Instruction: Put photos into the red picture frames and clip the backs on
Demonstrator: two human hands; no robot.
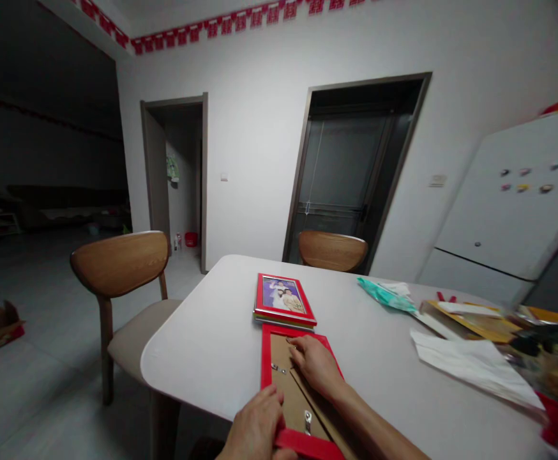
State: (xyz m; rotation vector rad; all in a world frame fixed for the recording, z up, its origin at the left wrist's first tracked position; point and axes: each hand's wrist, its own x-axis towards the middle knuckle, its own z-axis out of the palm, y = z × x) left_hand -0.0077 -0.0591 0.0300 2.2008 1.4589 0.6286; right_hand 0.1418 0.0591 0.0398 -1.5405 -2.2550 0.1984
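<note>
A red picture frame [266, 358] lies face down at the table's near side, its brown backing board [281, 399] upward. Small metal fasteners [308, 421] sit on the backing. My left hand [257, 421] is closed around the frame's near left corner, the thumb low at the edge. Over the far part of the backing, my right hand [315, 364] has its fingers curled together, the tips beside a small metal piece; what they pinch, if anything, is hidden. Just beyond lies a stack of frames, the top one a red-bordered framed photo [283, 295] facing up.
The white table [212, 332] has a rounded corner at left. On its right lie a teal wrapper [387, 296], a white paper sheet [470, 361], a yellow envelope [475, 319] and jumbled items. Wooden chairs stand at the left [120, 262] and far side [331, 250].
</note>
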